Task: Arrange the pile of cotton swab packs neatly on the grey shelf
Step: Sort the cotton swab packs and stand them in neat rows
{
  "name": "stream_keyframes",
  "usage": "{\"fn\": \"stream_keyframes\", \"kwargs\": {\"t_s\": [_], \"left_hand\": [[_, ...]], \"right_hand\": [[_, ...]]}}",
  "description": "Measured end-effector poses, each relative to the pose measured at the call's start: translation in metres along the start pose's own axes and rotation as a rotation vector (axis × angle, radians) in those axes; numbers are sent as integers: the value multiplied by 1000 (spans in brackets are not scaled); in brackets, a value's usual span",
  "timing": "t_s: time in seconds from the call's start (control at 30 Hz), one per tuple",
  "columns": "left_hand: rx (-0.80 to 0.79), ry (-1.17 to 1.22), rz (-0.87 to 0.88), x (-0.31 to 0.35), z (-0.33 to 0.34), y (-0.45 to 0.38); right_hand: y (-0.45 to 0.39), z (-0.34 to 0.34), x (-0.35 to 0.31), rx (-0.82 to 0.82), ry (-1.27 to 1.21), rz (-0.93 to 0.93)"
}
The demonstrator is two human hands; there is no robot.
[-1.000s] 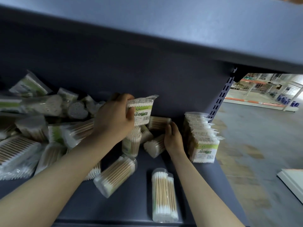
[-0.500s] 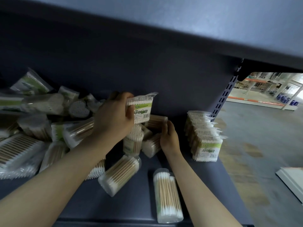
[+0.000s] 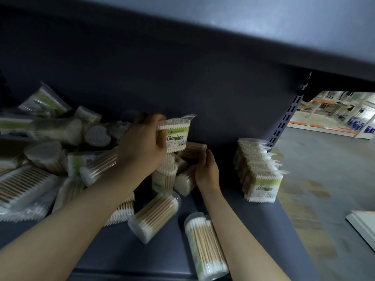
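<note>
Left hand [image 3: 142, 147] fingers grip flat swab pack [image 3: 176, 136]; right hand [image 3: 208, 172] fingers curl round tub [image 3: 192, 151]

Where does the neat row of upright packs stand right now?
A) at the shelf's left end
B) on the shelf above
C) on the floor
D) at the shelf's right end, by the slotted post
D: the row stands at the right end of the shelf, by the slotted post, apart from the loose pile on the left.
</note>
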State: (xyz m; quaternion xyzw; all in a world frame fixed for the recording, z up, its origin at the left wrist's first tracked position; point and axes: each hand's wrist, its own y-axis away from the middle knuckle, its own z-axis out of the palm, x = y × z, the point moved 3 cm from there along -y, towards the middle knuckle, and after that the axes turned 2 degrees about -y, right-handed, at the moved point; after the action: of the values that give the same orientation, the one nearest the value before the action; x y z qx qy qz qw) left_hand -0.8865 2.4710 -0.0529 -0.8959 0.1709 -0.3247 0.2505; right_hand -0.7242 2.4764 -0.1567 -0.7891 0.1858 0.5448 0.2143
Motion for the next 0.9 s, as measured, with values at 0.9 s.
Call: {"fn": "stream_keyframes", "kwargs": {"t_s": [0.9], "left_hand": [[-62,-22,-1,31,17,2]], "right_hand": [[7,-66,-5,69,61,-82]]}}
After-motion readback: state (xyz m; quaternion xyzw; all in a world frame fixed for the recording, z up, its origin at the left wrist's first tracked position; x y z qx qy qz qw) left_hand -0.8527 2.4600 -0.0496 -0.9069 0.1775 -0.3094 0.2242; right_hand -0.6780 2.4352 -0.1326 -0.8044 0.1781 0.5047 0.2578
